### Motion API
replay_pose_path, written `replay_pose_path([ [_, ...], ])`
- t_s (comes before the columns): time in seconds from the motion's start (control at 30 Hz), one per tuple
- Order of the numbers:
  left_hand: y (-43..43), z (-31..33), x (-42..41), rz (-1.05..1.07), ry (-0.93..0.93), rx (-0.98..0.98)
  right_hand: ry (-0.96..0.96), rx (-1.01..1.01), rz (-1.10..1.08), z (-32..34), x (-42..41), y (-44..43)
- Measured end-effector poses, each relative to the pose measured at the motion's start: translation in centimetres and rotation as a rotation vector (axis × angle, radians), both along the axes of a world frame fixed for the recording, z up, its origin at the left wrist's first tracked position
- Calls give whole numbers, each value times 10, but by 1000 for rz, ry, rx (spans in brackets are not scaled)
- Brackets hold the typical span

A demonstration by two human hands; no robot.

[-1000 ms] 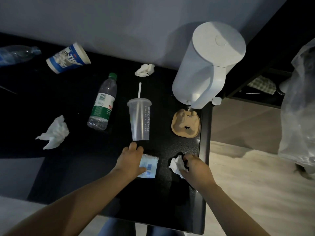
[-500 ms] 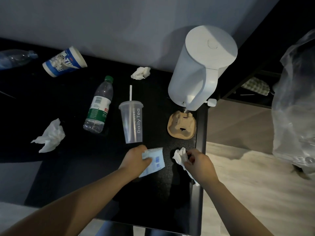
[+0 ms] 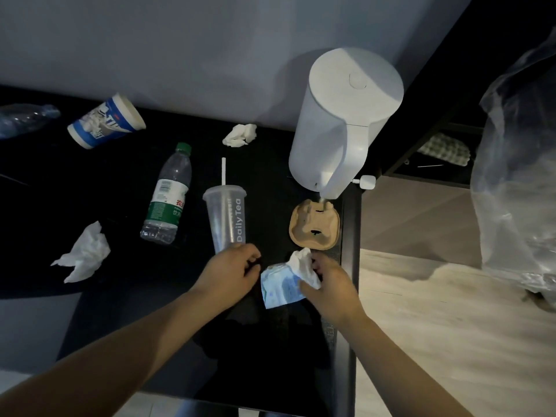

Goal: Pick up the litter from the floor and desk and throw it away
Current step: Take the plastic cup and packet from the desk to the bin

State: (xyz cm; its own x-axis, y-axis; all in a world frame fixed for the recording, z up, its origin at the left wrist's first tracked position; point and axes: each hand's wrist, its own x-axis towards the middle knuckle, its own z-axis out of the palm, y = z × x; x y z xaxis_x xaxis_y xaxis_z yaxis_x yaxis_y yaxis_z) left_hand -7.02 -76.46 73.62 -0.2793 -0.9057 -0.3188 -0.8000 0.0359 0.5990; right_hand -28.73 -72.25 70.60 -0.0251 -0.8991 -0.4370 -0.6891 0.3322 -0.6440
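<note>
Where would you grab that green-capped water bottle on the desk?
Take the water bottle around its labelled middle, coming from above with the grip across its width: it lies on its side, cap toward the wall, with bare desk on both long sides.

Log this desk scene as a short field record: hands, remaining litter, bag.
left hand: fingers curled beside the packet, grip unclear
right hand: grips crumpled tissue, touching packet
litter on desk: plastic cup, water bottle, paper cup, left tissue, back tissue, pulp tray
bag: clear plastic, right of desk
</note>
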Motion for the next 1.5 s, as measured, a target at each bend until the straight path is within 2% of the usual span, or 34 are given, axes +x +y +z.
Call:
replay_pose_path([
  [0.1, -7, 8, 26, 91, -52, -113, 166, 30, 183, -11, 18, 3],
  [0.2, -17, 5, 43, 243, -80, -145, 332, 40, 253, -24, 30, 11],
  [0.3, -35, -3, 45, 350, -120, -85, 340, 2, 267, -34, 36, 11],
  [0.47, -73, -19, 29, 446, -132, 119, 367, -105, 419, -38, 43, 1],
  [0.6, -91, -30, 17, 508, -137, 241, 263, -104, 328, -34, 37, -9],
  [0.7, -94, -38, 12, 556, -58, 288, 161, -65, 175, -24, 23, -8],
  [0.8, -93, -43, 12, 587, 32, 275, 68, -183, 3, -4, 5, -14],
  [0.93, -90, -46, 14, 587, 63, 250, 51, -356, -87, 15, -17, -53],
  [1.0, -90, -48, 14, 583, 62, 238, 110, -358, -75, 14, -20, -75],
  [1.1, -91, -51, 15, 580, 67, 235, 237, -264, 56, -1, -18, -91],
  [1.27, -90, -57, 17, 585, 81, 227, 158, -94, 84, -16, -24, -98],
  [1.5, -90, -58, 18, 587, 102, 220, 240, -48, 121, -17, -12, -96],
])
